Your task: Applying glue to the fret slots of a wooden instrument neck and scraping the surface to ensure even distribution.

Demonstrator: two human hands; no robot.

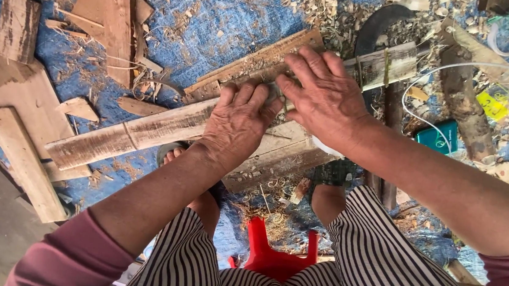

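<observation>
plank (pixel 145 128): a long weathered strip lying across other boards on the blue tarp (pixel 241 19), right under both hands and in front of the person's knees.
plank axis: runs from lower left to upper right, the far end passing beneath the hands toward the top right of the view.
left hand (pixel 238 123): palm down on the plank near its middle, fingers bent over the top edge, pressing rather than wrapped round anything.
right hand (pixel 326 94): flat and spread, palm down, touching the left fingertips; it rests just further along the same line, over the plank and a second board (pixel 255 60) behind.
between the fingertips: something small and grey may sit there, too hidden to tell.
nearer hand: both are on the wood; the left covers the middle, the right the upper-right stretch.
free length: the lower-left part lies uncovered, well clear of either hand.
around: shavings (pixel 334 9) scattered, loose offcuts at left, a red stool (pixel 272 258) under the person.
</observation>
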